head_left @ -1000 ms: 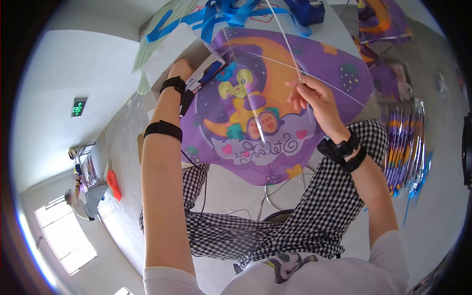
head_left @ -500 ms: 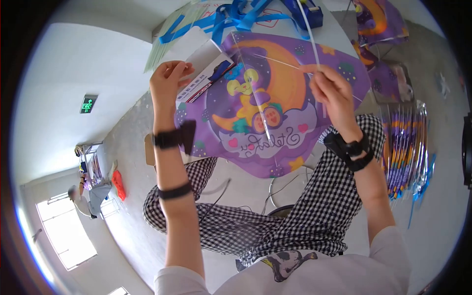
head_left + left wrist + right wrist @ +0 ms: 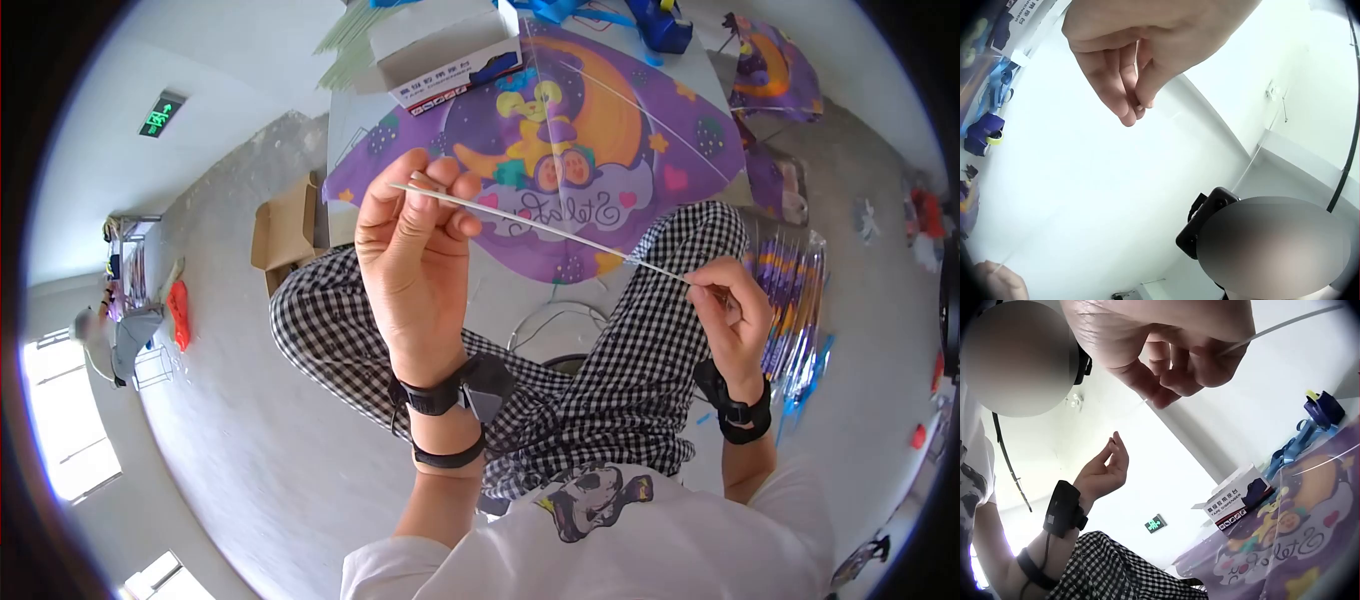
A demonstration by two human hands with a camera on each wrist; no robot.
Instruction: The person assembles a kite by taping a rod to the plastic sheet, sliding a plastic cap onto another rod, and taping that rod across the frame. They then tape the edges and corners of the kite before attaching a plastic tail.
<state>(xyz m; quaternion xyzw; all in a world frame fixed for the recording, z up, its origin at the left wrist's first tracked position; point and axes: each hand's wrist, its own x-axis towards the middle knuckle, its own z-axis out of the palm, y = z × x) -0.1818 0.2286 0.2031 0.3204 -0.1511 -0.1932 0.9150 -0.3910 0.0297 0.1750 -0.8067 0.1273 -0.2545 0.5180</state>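
Note:
A thin white rod (image 3: 560, 232) stretches between both hands, in front of the body and above the lap. My left hand (image 3: 418, 265) pinches its left end between thumb and fingers, where a small pale bit also shows. Towards the other end, my right hand (image 3: 737, 318) pinches the rod with thumb and forefinger. In the right wrist view, the rod (image 3: 1297, 322) sticks out past the right hand (image 3: 1175, 353). Beyond the hands, a purple printed sheet (image 3: 690, 135) with a moon, a cartoon animal and mirrored lettering lies on the table, another thin rod across it.
An opened tape dispenser box (image 3: 455, 80) stands at the table's left. Behind are blue ribbon (image 3: 560, 8) and a dark blue tape dispenser (image 3: 662, 25). Pale rods (image 3: 350, 45) lie far left. Wrapped purple packs (image 3: 790, 300) are at right, a cardboard box (image 3: 288, 225) on the left floor.
The left hand came out of the tape dispenser box and moved towards the body, now pinching the rod's end. The right hand came down and right; the rod swung from upright to nearly level.

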